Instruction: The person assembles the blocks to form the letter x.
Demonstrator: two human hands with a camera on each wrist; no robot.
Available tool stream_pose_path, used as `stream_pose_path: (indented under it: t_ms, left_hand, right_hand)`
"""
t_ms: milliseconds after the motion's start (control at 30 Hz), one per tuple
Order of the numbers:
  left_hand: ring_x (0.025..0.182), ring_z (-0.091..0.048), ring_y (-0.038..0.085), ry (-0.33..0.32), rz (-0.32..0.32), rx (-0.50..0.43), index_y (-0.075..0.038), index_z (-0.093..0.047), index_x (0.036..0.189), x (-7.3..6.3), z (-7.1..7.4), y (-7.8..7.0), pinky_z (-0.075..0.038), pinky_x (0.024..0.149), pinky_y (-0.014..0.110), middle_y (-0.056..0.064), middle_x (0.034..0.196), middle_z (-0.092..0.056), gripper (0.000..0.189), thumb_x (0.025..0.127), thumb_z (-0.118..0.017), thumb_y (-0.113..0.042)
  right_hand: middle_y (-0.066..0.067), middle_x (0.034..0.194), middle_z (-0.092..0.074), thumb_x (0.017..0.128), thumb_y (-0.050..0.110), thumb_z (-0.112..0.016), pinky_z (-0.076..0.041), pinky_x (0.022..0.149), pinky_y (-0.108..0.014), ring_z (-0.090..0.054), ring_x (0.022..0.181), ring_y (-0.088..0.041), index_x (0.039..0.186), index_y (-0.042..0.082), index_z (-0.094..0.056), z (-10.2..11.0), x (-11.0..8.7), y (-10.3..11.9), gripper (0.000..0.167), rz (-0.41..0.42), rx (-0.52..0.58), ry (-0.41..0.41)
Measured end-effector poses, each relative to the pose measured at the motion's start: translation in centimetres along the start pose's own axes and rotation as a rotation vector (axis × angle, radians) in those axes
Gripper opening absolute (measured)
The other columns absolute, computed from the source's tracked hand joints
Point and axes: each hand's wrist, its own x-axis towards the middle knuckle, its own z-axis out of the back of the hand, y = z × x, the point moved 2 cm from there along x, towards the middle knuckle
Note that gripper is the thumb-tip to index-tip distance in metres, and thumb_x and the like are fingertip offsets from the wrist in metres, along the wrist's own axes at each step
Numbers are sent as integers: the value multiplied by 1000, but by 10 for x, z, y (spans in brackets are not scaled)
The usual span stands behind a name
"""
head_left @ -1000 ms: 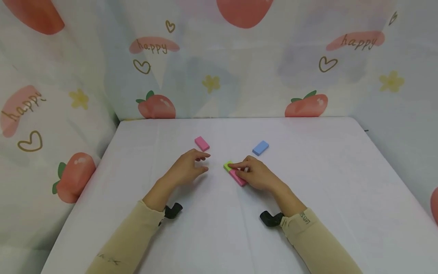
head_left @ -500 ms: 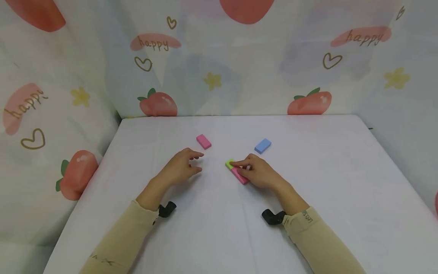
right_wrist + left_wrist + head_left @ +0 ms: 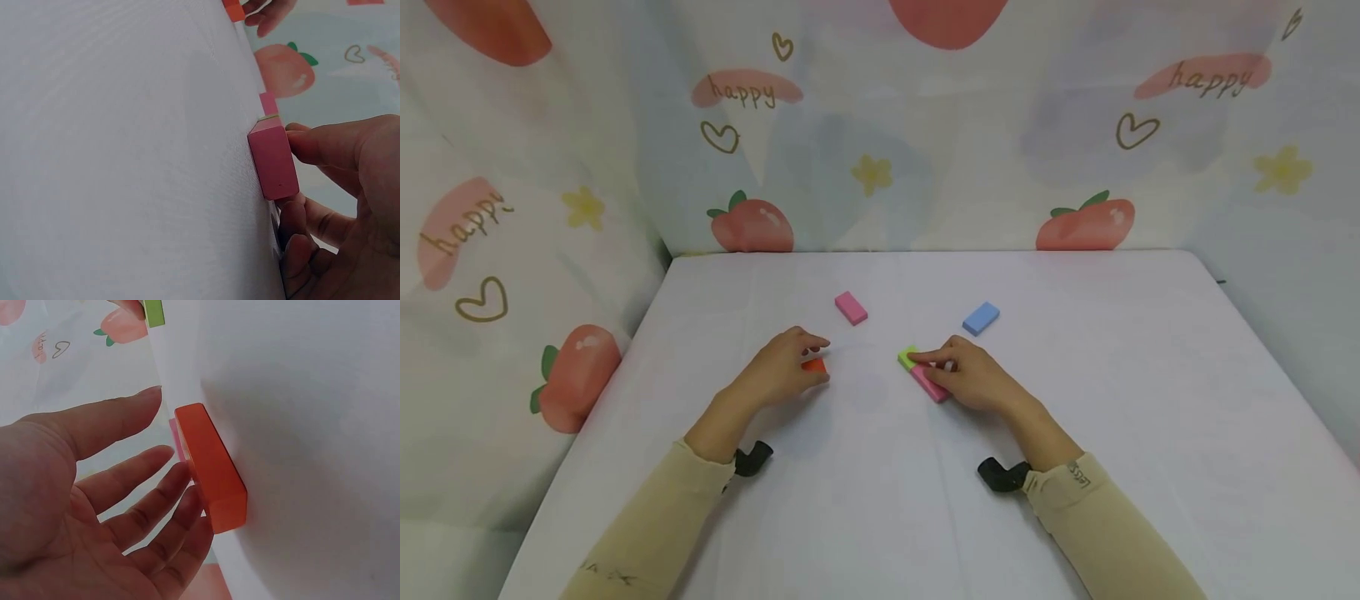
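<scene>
My right hand (image 3: 973, 375) pinches the near pink block (image 3: 929, 389), seemingly steadying it against the green block (image 3: 906, 360); my left hand (image 3: 778, 362), thumb and fingers apart, meets the orange block (image 3: 215, 472).

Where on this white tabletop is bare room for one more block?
Bare white tabletop lies right of the blue rectangular block and, in front, between the beige sleeves. It is crowded around the right hand, where a green rectangular block touches a pink rectangular block, and around the left hand, beside the orange rectangular block.
</scene>
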Motion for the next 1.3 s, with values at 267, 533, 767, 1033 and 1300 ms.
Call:
stream_pose_path:
  t_ms: [267,533,767,1033,1300]
  left_hand:
    - [113,-61,27,-1,56,-5,-9,-66,137,-2,-1,6,-54,99,44,10,125,-63,47,92,-76,-19]
    - [108,-61,25,-4,81,7,-7,-68,133,-3,-6,9,-53,96,41,8,120,-64,44,91,-77,-17]
    - [110,-61,27,-14,69,22,-6,-69,131,-4,-3,11,-53,98,44,10,120,-65,42,91,-76,-14]
    - [109,-61,27,-15,72,2,-7,-70,129,-5,-2,12,-53,98,44,9,118,-66,40,91,-77,-13]
    - [110,-61,27,-13,69,2,-7,-70,130,-6,-4,9,-53,99,44,9,119,-66,41,91,-77,-15]
  right_hand:
    - [-5,96,-55,101,25,-66,-41,68,-31,-51,85,-20,134,27,-71,3,-2,0,34,-7,-1,-5]
    - [-5,97,-54,101,25,-66,-41,69,-32,-51,85,-19,135,28,-71,1,-3,-3,34,-6,4,-2]
    - [-4,97,-56,101,24,-67,-42,69,-31,-52,86,-19,134,28,-72,-1,-1,-1,33,2,14,-10]
    - [-4,96,-55,101,24,-67,-42,69,-32,-52,86,-19,134,28,-72,-1,-1,1,34,1,6,-8]
    - [-5,96,-55,101,25,-66,-42,69,-31,-52,86,-19,134,28,-71,-2,-1,0,34,6,0,-6]
